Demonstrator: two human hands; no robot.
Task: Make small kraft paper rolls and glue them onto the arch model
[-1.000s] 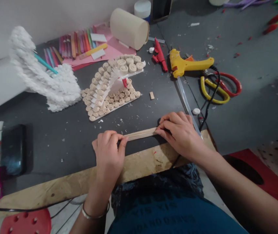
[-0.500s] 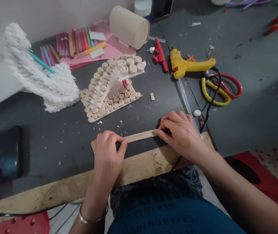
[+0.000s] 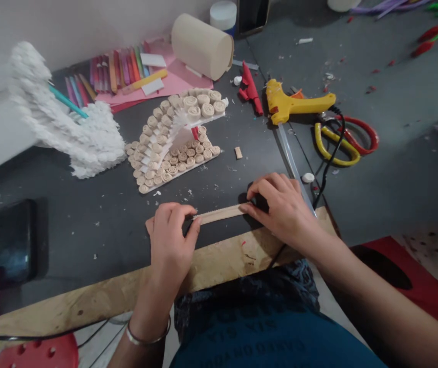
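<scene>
1. I see a person at a dark table (image 3: 77, 230), with two bare hands at its near edge.
2. A thin tan strip (image 3: 221, 213) lies between the hands. It runs across the near part of the table, with its right end a bit farther off than its left end.
3. The left hand (image 3: 171, 230) has its thumb on the left end of the strip. The pointing finger is close by, but I can't tell if it grips.
4. The right hand (image 3: 278, 204) has the right end, with the thumb on top and the other fingers curled behind.
5. A shiny bangle (image 3: 142, 343) goes around the left wrist.
6. Just past the strip, a little tan piece (image 3: 238, 153) sits alone.
7. Farther off and to the left stands a curvy thing made of tan paper rolls (image 3: 203, 110).
8. Left of that is a fluffy white thing (image 3: 96, 138) with a blue-green stick (image 3: 69, 102) in it.
9. On the far right side, a yellow glue gun (image 3: 301, 104) lies near some scissors (image 3: 319, 143) with red and yellow handles.
</scene>
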